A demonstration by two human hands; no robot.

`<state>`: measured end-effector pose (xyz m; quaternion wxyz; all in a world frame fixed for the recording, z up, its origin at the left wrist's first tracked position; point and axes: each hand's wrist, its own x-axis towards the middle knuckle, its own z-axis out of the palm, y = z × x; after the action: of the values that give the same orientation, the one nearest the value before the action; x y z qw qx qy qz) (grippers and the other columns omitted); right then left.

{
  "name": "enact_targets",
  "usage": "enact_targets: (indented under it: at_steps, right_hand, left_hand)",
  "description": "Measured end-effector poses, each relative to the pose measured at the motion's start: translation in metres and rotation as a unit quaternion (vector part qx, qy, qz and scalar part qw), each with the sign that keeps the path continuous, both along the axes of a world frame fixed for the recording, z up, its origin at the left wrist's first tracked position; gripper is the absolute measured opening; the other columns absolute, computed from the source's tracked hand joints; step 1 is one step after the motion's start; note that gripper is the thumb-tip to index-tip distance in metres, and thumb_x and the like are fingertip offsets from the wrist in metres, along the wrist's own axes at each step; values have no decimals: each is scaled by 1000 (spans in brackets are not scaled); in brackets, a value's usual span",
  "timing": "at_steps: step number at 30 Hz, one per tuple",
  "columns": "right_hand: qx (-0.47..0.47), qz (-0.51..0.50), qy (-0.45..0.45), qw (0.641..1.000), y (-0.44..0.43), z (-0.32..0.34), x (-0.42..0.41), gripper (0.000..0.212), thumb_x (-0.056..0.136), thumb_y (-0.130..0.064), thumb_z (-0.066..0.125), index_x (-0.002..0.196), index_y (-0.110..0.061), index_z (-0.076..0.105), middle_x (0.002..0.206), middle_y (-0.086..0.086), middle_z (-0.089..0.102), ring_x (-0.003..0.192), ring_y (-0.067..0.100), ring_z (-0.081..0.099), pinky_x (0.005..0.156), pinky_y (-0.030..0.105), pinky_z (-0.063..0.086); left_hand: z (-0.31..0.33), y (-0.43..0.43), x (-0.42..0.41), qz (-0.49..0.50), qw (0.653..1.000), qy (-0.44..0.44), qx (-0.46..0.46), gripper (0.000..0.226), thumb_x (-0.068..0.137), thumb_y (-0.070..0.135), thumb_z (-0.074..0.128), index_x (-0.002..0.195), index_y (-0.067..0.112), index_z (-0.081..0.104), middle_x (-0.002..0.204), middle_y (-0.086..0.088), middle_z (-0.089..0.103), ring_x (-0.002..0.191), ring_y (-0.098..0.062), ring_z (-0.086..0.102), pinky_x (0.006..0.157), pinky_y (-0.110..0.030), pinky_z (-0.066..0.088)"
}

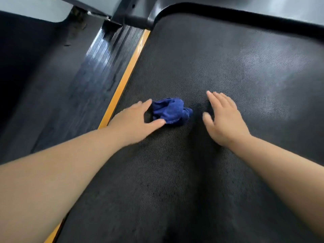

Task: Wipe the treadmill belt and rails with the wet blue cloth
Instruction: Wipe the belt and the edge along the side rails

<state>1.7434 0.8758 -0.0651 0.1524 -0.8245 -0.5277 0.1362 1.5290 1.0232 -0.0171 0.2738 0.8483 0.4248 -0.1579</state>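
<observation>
Pickup stage, probably: left hand [136, 118] splayed against blue cloth [171, 110] on belt [210, 58], gripping nothing; right hand [226, 120] at cloth's 3 o'clock, open, empty; needs grasp next.

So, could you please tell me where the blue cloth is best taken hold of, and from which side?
Probably the raised, crumpled middle of the blue cloth, approached from its left. It lies bunched on the belt, so its folds stand up for a whole-hand grip, and the left hand is open at that edge, thumb and fingers spread either side. The right hand lies apart.
</observation>
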Motion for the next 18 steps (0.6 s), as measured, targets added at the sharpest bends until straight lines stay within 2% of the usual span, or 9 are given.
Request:
enact_targets:
  at_steps: [3,6,8,9,11,13,15,16,18]
  right_hand:
    - [-62,30,-65,995,-14,-22,0,72,89,-50,21,150,-12,22,159,9,14,146,27,8,116,41,5]
    - [-64,26,-79,994,-13,-26,0,72,89,-50,18,150,-12,21,159,8,13,147,26,8,116,41,4]
    - [-57,25,-82,995,-14,-27,1,70,90,-49,20,150,-12,23,158,8,16,146,26,10,116,40,4]
    - [-53,25,-83,995,-15,-28,1,70,90,-49,21,149,-12,25,158,8,17,146,26,12,116,39,5]
    - [-54,25,-84,995,-16,-28,0,69,91,-48,23,149,-12,27,157,8,19,146,26,14,116,38,5]
    - [-58,25,-83,994,-15,-27,1,69,91,-49,22,149,-13,27,157,7,20,146,25,14,116,38,4]
    - [-63,31,-84,994,-16,-27,3,71,91,-52,18,150,-14,23,158,6,16,147,24,10,116,37,1]
    - [-64,36,-84,994,-16,-27,4,73,90,-55,15,151,-15,21,159,5,13,147,23,7,116,36,-1]
    - [-65,44,-82,994,-17,-28,8,76,89,-58,11,152,-16,16,160,4,8,147,21,2,115,34,-5]
  left_hand:
    - [-4,-5,45,4,996,-80,46,73,92,53,47,151,29,13,157,3,20,143,-20,21,111,-39,27]
    - [-7,-4,86,9,998,2,66,70,88,48,54,146,17,30,133,-6,50,120,-29,48,90,-38,41]
    - [1,-3,97,-17,996,55,71,54,77,48,59,117,12,59,98,-5,60,91,-27,56,74,-32,44]
    - [5,-4,96,-44,994,63,73,50,73,51,62,105,13,61,91,-4,56,84,-25,53,71,-32,45]
    - [13,-14,85,-100,989,96,62,49,68,52,67,99,18,51,97,-2,46,89,-22,46,76,-36,46]
    - [15,-30,74,-151,982,102,53,42,72,43,68,96,23,40,101,-2,45,85,-20,45,69,-36,44]
    - [17,-26,70,-125,988,17,91,26,81,26,63,96,22,43,100,-3,55,76,-19,49,60,-32,37]
    - [18,-13,73,-76,988,-35,129,22,83,20,60,101,22,48,103,-3,59,80,-22,53,62,-33,40]
    - [15,23,85,-16,978,-120,170,37,87,15,57,123,23,54,124,-4,59,107,-27,55,85,-36,44]
